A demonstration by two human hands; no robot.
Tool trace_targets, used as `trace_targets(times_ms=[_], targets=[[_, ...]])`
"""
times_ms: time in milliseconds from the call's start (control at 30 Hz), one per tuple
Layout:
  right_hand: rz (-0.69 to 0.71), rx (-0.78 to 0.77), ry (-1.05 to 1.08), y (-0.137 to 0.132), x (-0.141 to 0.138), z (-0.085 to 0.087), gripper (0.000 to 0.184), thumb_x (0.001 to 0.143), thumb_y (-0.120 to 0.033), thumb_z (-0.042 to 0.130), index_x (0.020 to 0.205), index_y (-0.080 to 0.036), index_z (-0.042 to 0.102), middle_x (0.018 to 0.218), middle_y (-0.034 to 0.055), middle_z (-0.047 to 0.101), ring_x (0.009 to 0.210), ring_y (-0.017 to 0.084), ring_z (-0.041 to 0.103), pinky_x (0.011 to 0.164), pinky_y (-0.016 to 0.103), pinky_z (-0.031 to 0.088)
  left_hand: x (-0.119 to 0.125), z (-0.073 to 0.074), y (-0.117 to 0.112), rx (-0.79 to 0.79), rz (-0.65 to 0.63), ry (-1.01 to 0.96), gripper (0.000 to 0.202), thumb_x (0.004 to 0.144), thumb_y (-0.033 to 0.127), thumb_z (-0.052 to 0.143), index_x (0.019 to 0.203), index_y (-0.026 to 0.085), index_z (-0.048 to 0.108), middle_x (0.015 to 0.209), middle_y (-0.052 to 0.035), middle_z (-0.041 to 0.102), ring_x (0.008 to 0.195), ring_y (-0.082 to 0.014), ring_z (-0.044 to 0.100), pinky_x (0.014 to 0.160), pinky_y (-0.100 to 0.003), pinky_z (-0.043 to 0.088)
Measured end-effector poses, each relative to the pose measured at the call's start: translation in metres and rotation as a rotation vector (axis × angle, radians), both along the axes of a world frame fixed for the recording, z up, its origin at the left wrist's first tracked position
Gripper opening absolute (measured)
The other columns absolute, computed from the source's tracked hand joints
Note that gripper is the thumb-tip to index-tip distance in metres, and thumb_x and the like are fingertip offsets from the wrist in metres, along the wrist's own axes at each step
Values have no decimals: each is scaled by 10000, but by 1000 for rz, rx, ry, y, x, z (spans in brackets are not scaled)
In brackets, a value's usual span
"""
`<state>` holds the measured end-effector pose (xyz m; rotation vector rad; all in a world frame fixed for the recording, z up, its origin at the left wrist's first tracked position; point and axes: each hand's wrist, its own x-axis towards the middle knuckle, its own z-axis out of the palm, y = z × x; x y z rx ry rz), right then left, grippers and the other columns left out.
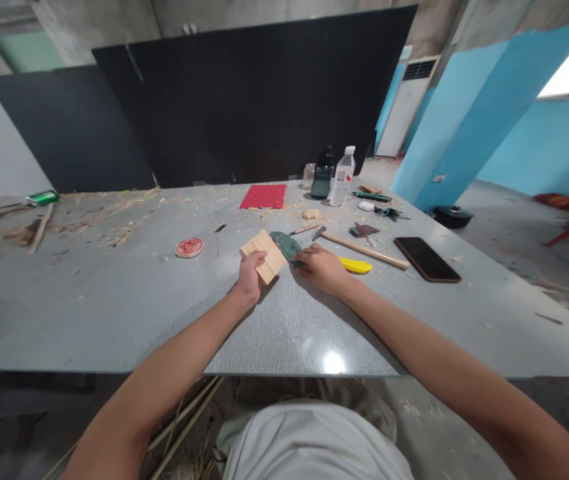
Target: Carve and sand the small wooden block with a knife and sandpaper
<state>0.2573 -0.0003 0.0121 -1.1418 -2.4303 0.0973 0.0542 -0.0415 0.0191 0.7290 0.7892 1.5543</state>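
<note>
My left hand (250, 275) grips a pale wooden block (270, 259) with lines across its face, thumb on top, tilted above the table. My right hand (320, 267) rests low with curled fingers at the right edge of a dark green round piece (288, 245); what is under the fingertips is hidden. Beside that hand lies a yellow utility knife (356, 265), its left end covered by the hand. Just beyond, a hammer (364, 249) and a thin wooden-handled tool (306, 229) lie on the table.
On the grey table (164, 327) are a round piece with a red design (190, 248), a red sheet (263, 197), a phone (427, 259), a water bottle (343, 179) and a dark bottle (322, 177). Wood shavings and scraps (29, 230) litter the far left. A black panel (254, 100) stands behind.
</note>
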Motion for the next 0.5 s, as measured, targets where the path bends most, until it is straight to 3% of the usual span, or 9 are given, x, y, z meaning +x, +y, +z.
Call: trace_targets(times_ms=[200, 333, 500], targets=[[-159, 42, 96, 9, -1, 2, 193, 958, -196, 566, 938, -181, 758, 918, 131, 778, 865, 271, 695, 760, 338, 458, 1, 1, -1, -1, 9, 15, 449, 625, 393, 749, 1014, 171, 728, 1013, -83, 790, 988, -265, 731, 853, -337, 558], [-260, 92, 309, 11, 8, 9, 243, 999, -246, 505, 1009, -172, 736, 957, 137, 785, 875, 276, 702, 801, 357, 474, 0, 1, -2, -27, 5, 31, 419, 622, 392, 761, 978, 172, 737, 977, -80, 792, 935, -266, 735, 802, -336, 572], [-291, 111, 591, 12, 13, 13, 218, 955, -301, 552, 998, -193, 737, 950, 106, 792, 832, 254, 707, 814, 376, 520, 1, 1, -3, -46, -4, 49, 456, 613, 398, 768, 1007, 172, 731, 981, -77, 786, 924, -261, 731, 805, -340, 564]])
